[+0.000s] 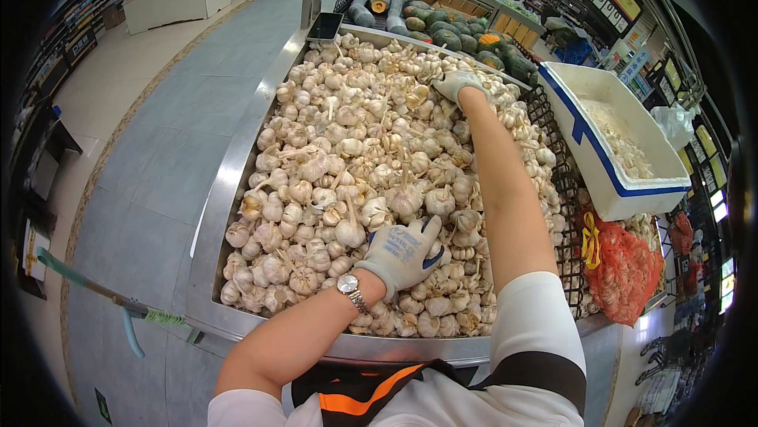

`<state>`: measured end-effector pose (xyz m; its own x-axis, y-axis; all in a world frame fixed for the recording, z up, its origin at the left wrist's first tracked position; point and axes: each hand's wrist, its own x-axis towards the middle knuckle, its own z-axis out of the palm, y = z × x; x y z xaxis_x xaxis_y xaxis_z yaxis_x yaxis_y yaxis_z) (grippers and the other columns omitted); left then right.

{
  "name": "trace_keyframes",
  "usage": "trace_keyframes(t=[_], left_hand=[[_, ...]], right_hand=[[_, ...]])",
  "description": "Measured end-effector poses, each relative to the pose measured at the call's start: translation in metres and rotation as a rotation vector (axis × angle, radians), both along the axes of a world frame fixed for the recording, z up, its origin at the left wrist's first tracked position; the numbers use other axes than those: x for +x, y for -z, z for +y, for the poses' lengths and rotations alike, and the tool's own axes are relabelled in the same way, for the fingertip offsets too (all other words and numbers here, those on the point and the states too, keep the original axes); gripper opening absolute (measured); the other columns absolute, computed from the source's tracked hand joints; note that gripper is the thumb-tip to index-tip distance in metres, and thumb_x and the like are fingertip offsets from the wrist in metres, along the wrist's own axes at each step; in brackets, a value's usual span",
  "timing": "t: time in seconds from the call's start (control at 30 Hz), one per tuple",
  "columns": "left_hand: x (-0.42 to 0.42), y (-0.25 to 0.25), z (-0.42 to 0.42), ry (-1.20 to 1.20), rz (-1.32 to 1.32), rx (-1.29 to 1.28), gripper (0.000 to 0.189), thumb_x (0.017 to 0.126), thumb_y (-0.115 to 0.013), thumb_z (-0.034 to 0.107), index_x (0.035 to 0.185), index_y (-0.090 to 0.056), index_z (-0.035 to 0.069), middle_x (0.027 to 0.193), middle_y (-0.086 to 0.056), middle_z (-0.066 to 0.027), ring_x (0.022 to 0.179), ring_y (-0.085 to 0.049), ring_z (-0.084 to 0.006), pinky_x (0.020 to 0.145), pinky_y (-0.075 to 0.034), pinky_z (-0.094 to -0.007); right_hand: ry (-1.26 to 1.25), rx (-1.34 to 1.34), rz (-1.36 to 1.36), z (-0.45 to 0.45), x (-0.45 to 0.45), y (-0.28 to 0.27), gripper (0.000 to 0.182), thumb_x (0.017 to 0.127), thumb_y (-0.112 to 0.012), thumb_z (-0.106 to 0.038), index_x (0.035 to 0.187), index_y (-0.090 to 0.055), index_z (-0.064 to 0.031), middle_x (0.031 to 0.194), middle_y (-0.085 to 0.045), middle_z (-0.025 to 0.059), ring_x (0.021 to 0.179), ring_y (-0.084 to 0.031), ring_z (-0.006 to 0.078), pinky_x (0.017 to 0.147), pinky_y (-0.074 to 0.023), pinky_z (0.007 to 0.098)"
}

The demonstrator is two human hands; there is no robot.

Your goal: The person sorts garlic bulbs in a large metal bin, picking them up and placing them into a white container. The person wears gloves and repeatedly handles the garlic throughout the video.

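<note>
A broad heap of garlic bulbs (355,148) fills a stainless steel display bin (222,213) in front of me. My left hand (405,252), in a grey work glove with dark blue on the fingers, rests on bulbs near the front of the heap. Its fingers are bent over the garlic, and whether they grip a bulb I cannot tell. My right hand (459,84), gloved alike, reaches to the far right part of the heap. Its fingertips touch bulbs there; the palm side is hidden.
Right of the heap runs a black plastic grid divider (553,148). Beyond it stand a white foam box (616,190) with garlic skins (622,145) and a red mesh bag (625,267). A phone (324,26) lies on the far left corner. Green pumpkins (456,33) lie behind.
</note>
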<state>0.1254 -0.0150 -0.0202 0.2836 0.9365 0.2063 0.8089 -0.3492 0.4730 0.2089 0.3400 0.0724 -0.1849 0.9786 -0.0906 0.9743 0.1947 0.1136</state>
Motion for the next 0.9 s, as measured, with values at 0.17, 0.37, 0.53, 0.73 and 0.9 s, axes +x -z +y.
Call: trace_keyframes(t=[0.17, 0.37, 0.53, 0.73, 0.9], left_hand=[[0.002, -0.003, 0.001, 0.010, 0.014, -0.027, 0.054, 0.095, -0.054, 0.041, 0.135, -0.051, 0.006, 0.103, -0.069, -0.0181, 0.084, -0.070, -0.0339, 0.072, -0.054, -0.0460], [0.002, -0.001, 0.001, 0.007, 0.006, -0.004, 0.056, 0.094, -0.056, 0.042, 0.136, -0.050, 0.006, 0.104, -0.069, -0.0182, 0.084, -0.070, -0.0341, 0.072, -0.054, -0.0459], [0.001, 0.002, 0.002, 0.002, 0.034, 0.021, 0.058, 0.093, -0.057, 0.043, 0.136, -0.049, 0.006, 0.103, -0.069, -0.0175, 0.084, -0.070, -0.0338, 0.072, -0.054, -0.0457], [0.001, 0.010, 0.005, 0.013, -0.005, 0.057, 0.055, 0.093, -0.057, 0.042, 0.134, -0.050, 0.006, 0.102, -0.069, -0.0173, 0.082, -0.070, -0.0345, 0.072, -0.054, -0.0469], [-0.002, -0.002, 0.002, 0.011, 0.002, -0.010, 0.053, 0.093, -0.057, 0.041, 0.133, -0.052, 0.006, 0.100, -0.069, -0.0175, 0.082, -0.070, -0.0349, 0.072, -0.055, -0.0464]], right_hand=[[-0.045, -0.106, 0.007, -0.001, -0.002, 0.006, 0.071, 0.094, -0.045, -0.063, 0.129, -0.066, -0.0045, 0.133, -0.063, 0.0175, 0.120, -0.060, 0.0341, 0.100, -0.0474, 0.0470], [-0.222, -0.181, -0.035, -0.051, -0.012, -0.007, 0.070, 0.093, -0.041, -0.069, 0.135, -0.063, -0.0174, 0.137, -0.061, 0.0142, 0.124, -0.059, 0.0305, 0.105, -0.0456, 0.0434], [-0.317, -0.189, -0.007, -0.131, -0.058, 0.005, 0.072, 0.094, -0.045, -0.061, 0.148, -0.046, -0.0138, 0.127, -0.066, 0.0136, 0.109, -0.067, 0.0277, 0.092, -0.0536, 0.0403], [-0.604, 0.096, 0.184, -0.202, -0.097, 0.035, 0.058, 0.099, -0.050, -0.045, 0.142, -0.046, -0.0059, 0.117, -0.066, 0.0166, 0.099, -0.068, 0.0252, 0.084, -0.0546, 0.0395], [-0.590, 0.014, 0.351, -0.175, -0.101, -0.013, 0.048, 0.101, -0.049, -0.041, 0.142, -0.049, -0.0167, 0.116, -0.067, 0.0141, 0.100, -0.068, 0.0271, 0.090, -0.0531, 0.0396]])
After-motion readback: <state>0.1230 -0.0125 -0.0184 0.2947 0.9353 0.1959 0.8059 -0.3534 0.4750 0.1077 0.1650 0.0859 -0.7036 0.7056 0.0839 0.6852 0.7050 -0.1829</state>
